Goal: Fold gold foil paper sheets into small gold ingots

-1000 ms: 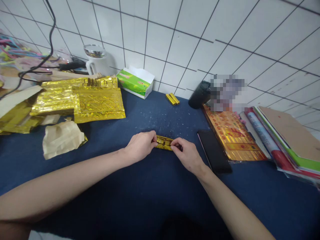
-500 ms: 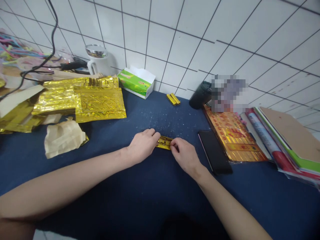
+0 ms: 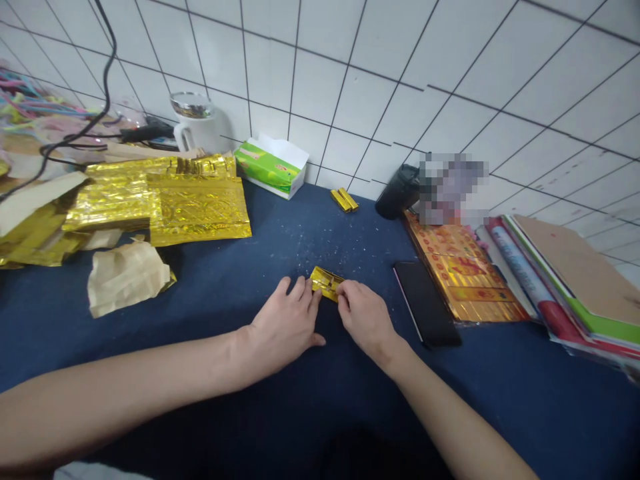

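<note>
A small folded strip of gold foil paper point(image 3: 326, 283) lies between my hands on the dark blue tabletop point(image 3: 280, 413). My right hand point(image 3: 367, 320) pinches its right end between thumb and fingers. My left hand point(image 3: 285, 323) is open, palm down, its thumb stretched out toward me. Its fingertips are at the strip's left end; I cannot tell whether they touch it. Farther back, two small gold foil rolls point(image 3: 345, 199) lie side by side. To the left are stacked gold foil sheets point(image 3: 200, 207) and a crumpled cream paper point(image 3: 127, 277).
A green tissue pack point(image 3: 270, 167) and a white mug point(image 3: 197, 130) stand by the tiled wall. On the right are a black phone point(image 3: 425, 303), a black cup point(image 3: 397, 192), a pack of orange-gold paper point(image 3: 465, 267) and stacked books point(image 3: 575, 267). A black cable point(image 3: 107, 73) hangs at left.
My left hand has let go of the strip's left end, drawn back toward me and spread its fingers. The strip's left end has tilted away from me. My right hand keeps its pinch.
</note>
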Demonstrator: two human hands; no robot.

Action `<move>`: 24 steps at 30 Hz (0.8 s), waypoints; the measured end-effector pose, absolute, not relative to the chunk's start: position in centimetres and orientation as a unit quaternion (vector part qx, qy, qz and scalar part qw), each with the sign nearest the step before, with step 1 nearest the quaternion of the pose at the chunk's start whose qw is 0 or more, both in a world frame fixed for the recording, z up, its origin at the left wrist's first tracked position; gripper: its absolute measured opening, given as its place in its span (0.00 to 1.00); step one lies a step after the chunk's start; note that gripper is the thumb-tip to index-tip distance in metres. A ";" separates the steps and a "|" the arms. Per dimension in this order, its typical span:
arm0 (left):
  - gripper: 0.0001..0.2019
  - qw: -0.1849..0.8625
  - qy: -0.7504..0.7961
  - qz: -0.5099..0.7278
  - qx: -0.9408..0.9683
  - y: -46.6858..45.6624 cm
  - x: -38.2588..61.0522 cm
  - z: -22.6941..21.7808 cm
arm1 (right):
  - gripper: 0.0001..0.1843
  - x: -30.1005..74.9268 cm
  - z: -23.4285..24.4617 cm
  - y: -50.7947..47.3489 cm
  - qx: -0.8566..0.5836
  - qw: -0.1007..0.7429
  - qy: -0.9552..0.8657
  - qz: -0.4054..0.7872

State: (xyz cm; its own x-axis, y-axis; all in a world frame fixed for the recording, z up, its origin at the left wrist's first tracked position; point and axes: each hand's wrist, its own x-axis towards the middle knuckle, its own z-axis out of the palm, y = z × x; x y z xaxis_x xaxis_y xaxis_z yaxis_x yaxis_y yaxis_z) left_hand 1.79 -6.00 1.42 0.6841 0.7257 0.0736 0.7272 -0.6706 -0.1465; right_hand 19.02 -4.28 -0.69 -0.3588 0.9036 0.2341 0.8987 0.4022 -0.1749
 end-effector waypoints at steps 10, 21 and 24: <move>0.30 0.078 -0.363 -0.026 -0.928 -4.4 0.7 0.8 | 0.18 19.1 -0.6 -6.7 -0.490 0.038 -0.866 -0.094; 0.27 0.047 -0.357 -0.048 -0.932 -4.3 0.5 0.3 | 0.17 19.5 -0.4 -6.9 -0.500 0.077 -0.861 -0.040; 0.27 0.046 -0.358 -0.049 -0.931 -4.4 0.5 0.3 | 0.18 19.5 -0.6 -7.0 -0.481 0.054 -0.872 -0.074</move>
State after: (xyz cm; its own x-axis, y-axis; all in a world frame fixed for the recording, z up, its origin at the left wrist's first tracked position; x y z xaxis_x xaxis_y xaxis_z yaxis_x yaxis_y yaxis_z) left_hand 0.47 -4.36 0.35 0.7393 0.6619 0.1238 0.6708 -0.7399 -0.0507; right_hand 19.51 -7.01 -0.60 -0.5305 0.8315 0.1651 0.8474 0.5255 0.0761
